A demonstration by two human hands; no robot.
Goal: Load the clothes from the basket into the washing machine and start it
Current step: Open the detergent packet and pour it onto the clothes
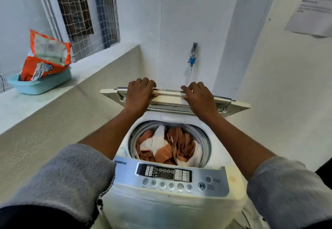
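A white top-loading washing machine [170,209] stands right in front of me. Its drum holds orange and white clothes [168,146]. The folding lid [172,98] is raised at the back, folded in two. My left hand [139,94] grips the lid's top edge on the left, fingers curled over it. My right hand [196,96] rests on the same edge to the right, fingers curled onto it. The silver control panel [179,178] with a start/pause button [202,186] faces me. No basket is in view.
On the ledge [53,99] to the left sits a light blue tub [41,83] holding an open orange detergent bag [46,56]. A wall tap [193,52] with a hose is behind the machine. A paper notice [312,4] hangs on the right wall.
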